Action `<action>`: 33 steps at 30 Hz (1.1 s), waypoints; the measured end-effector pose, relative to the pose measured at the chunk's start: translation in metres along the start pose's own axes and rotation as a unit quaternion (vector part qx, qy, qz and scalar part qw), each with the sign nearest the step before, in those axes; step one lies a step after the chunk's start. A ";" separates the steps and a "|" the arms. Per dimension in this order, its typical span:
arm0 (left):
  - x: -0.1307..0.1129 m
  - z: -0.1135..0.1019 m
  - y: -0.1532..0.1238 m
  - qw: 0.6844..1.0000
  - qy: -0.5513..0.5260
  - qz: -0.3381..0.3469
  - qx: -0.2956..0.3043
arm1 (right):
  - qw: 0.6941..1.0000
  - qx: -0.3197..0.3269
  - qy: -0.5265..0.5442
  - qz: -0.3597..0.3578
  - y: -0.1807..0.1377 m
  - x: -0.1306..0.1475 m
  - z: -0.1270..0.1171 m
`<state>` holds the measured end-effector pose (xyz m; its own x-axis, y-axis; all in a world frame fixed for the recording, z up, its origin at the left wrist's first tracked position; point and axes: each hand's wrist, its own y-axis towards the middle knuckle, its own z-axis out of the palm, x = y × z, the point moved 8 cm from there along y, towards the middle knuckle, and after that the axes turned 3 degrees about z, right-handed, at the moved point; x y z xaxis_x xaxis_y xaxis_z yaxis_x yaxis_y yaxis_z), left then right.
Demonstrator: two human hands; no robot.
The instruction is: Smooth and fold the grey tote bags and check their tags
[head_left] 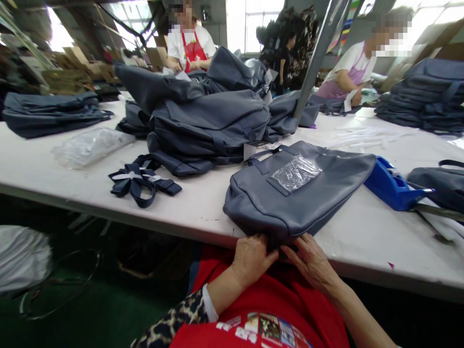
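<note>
A grey-blue bag (pixel 290 193) lies flat at the near edge of the white table (pixel 203 203), with a small clear plastic packet (pixel 295 173) on its front pocket. My left hand (pixel 252 256) and my right hand (pixel 311 258) meet at the bag's near edge, where it overhangs the table. Both hands have fingers curled and pinching the bag's edge between them. A white tag (pixel 253 149) hangs by the bag's handle at its far end.
A heap of the same grey bags (pixel 213 116) fills the table's middle, with more stacks at far left (pixel 50 113) and far right (pixel 427 96). Dark straps (pixel 139 181), a plastic bag (pixel 90 145) and a blue tool (pixel 391 186) lie nearby. Two people work across the table.
</note>
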<state>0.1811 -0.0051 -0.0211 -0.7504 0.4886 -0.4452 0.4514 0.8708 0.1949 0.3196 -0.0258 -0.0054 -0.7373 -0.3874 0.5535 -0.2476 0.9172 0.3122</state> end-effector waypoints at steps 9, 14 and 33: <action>0.003 0.002 -0.022 0.985 -0.111 0.101 -0.079 | 0.979 -0.182 -0.090 -0.036 -0.005 0.033 -0.115; 0.011 0.007 -0.035 0.984 -0.106 0.134 -0.044 | 0.955 -0.040 -0.271 -0.110 0.013 -0.005 -0.100; 0.090 -0.050 -0.033 0.961 -0.190 -0.085 -0.185 | 0.928 -0.010 -0.332 -0.169 0.020 0.032 -0.037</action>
<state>0.0747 0.0129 -0.0239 -0.5366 0.3437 -0.7707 0.0836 0.9305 0.3567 0.3144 -0.0236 0.0470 -0.8460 -0.5042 -0.1732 -0.5284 0.7496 0.3986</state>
